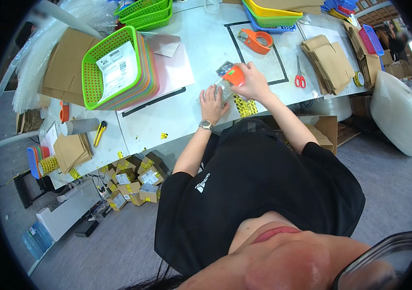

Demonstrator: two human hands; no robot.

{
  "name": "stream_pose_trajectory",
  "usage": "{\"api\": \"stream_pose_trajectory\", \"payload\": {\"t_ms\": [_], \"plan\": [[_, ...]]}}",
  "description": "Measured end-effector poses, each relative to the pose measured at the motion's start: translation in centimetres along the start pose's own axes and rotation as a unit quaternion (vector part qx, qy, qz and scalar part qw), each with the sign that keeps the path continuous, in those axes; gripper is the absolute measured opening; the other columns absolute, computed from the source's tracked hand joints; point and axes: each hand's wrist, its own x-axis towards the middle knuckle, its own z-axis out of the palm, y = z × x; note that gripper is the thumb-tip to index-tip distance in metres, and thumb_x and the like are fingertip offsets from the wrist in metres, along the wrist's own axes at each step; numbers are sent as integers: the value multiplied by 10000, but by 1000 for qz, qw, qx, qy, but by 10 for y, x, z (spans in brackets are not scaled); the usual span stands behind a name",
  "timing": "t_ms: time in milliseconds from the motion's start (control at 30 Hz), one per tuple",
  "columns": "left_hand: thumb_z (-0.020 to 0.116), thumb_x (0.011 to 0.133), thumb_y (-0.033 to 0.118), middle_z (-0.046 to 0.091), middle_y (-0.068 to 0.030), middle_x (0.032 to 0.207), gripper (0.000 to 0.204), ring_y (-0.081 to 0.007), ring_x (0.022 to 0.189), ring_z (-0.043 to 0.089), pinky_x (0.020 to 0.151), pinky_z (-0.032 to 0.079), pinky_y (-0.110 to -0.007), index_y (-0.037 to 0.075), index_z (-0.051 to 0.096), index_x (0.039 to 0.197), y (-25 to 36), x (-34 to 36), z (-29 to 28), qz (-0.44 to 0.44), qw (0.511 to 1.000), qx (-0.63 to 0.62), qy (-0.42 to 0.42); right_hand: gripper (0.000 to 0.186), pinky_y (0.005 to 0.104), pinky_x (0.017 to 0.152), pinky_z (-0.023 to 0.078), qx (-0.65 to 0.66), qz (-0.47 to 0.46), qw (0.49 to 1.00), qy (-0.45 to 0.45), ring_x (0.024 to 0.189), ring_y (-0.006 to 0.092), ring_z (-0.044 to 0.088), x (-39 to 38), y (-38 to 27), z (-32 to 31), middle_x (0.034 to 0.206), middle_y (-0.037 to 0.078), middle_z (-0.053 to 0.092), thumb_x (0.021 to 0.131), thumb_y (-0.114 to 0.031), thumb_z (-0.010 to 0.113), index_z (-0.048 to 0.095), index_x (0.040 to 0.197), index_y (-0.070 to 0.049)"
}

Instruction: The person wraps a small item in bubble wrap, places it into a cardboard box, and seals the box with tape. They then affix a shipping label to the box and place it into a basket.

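Splayed fingers of the left hand (pixel 212 105) rest on a clear, crinkled plastic package (pixel 226 91); the right hand (pixel 252 83) clasps an orange, flat-sided object (pixel 234 76) beside them. Light pressure might let the package slip.

Clear, crinkled plastic package (pixel 225 88): lying on white worktop (pixel 191 26), toward near edge, middle partly covered. Orange object (pixel 234 76), small green patch on face: at package's far end, slightly right, kind unclear. Dark patterned piece (pixel 224 68) just left of orange; whether attached, unclear.
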Motion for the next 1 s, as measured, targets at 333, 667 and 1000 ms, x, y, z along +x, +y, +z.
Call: {"api": "stream_pose_trajectory", "payload": {"t_ms": [333,667,1000], "plan": [[876,560,263,554,-145,1232,651,-301,1211,501,1028,354,-527,35,509,1048,0,6,-2,-38,999,-24,8,684,476,843,542,-50,32,990,-130,952,416,654,-54,3,-36,1085,252,597,636,-402,772,605,1177,-19],[849,592,361,542,-98,1155,961,-276,1048,501,912,387,-467,234,451,1457,14,28,-21,-12,992,64,-104,679,444,798,566,-165,58,934,-310,911,378,691,-21,-4,-16,955,210,676,628,-392,776,600,1137,21],[713,711,218,347,-125,1503,905,-275,1380,347,1104,264,-540,126,317,1519,28,70,-21,74,975,81,-191,794,481,814,541,-78,15,986,-148,947,359,664,-60,66,2,1081,172,619,619,-350,791,525,1335,-134]]}}
